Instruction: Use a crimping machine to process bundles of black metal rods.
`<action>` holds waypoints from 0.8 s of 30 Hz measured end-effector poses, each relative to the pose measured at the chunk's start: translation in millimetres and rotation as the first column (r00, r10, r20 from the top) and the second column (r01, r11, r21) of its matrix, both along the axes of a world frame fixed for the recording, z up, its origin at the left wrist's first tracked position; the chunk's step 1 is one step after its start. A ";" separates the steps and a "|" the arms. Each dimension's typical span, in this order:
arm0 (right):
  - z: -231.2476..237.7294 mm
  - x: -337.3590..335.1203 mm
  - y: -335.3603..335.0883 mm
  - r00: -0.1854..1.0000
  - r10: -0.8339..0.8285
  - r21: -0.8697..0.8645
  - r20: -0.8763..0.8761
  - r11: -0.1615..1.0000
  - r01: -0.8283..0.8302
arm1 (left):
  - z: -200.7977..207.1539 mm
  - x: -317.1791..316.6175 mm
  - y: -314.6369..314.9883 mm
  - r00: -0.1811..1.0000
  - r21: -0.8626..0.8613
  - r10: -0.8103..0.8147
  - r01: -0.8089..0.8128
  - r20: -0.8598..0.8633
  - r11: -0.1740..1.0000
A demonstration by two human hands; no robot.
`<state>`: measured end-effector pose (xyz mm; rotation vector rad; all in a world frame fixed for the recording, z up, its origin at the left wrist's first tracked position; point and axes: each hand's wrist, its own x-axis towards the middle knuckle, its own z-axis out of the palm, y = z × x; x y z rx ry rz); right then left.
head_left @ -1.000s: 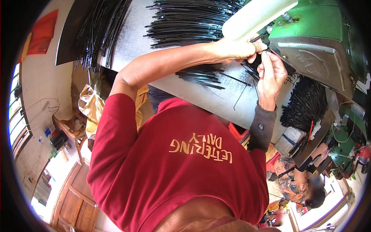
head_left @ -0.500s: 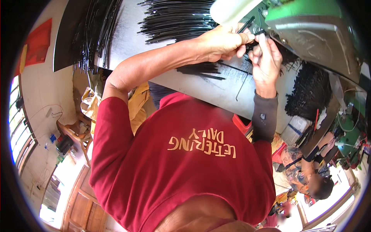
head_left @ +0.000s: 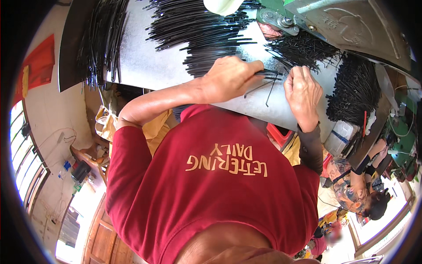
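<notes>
My left hand is closed, with several thin black rods poking out past its fingertips over the metal table. Facing it on the right, my right hand has its fingers pinched together; whatever is in them, if anything, is hidden. A bent thin rod slants below the fingertips of my left hand. Beyond that hand lies a wide layer of black rods. Past my right hand is a tangled pile of short black pieces.
A green machine with a grey metal cover stands at the far right. A dense stack of black rods sits at the right, and another bundle at the far left. A pale rounded object hangs overhead. Another person sits at the right.
Both hands have come nearer to me, away from the machine, and moved apart. Where they worked together on a dark piece, a gap now separates them. The pale object sits farther left in view.
</notes>
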<state>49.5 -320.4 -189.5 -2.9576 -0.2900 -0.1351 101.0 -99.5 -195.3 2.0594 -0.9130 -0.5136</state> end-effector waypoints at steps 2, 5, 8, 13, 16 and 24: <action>-5.1 3.2 -7.2 0.999 0.020 0.050 -0.040 0.999 -0.018 | 4.5 -6.2 -5.4 0.961 0.120 0.023 -0.058 0.274 0.991; -8.2 6.0 -14.1 0.999 0.049 0.147 -0.011 0.988 -0.047 | 13.1 -2.2 -8.2 0.951 0.132 0.055 -0.100 0.305 0.986; -8.1 4.4 -14.1 0.997 -0.068 0.190 0.028 0.980 0.062 | 13.5 8.9 -7.3 0.968 0.018 0.136 -0.143 0.210 0.990; -23.7 15.5 9.1 0.967 -0.240 0.575 0.081 0.804 0.151 | 0.3 31.6 -8.8 0.974 -0.298 0.223 -0.224 -0.037 0.928; -13.1 29.8 26.9 0.969 -0.172 0.866 -0.176 0.442 0.236 | 0.4 45.1 -7.5 0.921 -0.320 0.138 -0.263 -0.364 0.910; 0.8 52.1 41.8 0.963 -0.087 0.932 -0.254 0.243 0.268 | 2.3 55.5 -6.4 0.568 -0.197 0.107 -0.447 -0.816 0.873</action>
